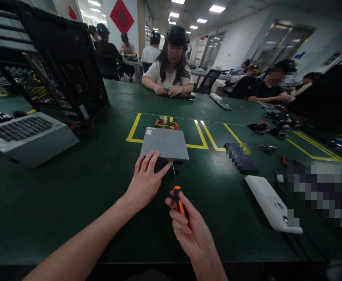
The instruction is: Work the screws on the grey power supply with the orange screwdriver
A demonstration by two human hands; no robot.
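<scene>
A grey metal computer power supply (166, 141) lies on the green table in front of me. Its bundle of coloured cables (167, 123) is at the far side. My left hand (147, 179) holds its near left edge, with fingertips on the top and one digit stretched along the near face. In my right hand (188, 222) is a screwdriver (178, 197) with an orange and black handle. The screwdriver's thin shaft points away from me, and its tip meets the near face, close to the left hand's outstretched digit. The screw itself is too small to make out.
A black computer case (83, 78) and another power supply (39, 136) stand at left. A white power bank (272, 203), a blurred phone-like object (241, 158) and cables (263, 128) lie at right. Yellow tape (134, 128) marks the table. A person (171, 74) sits opposite.
</scene>
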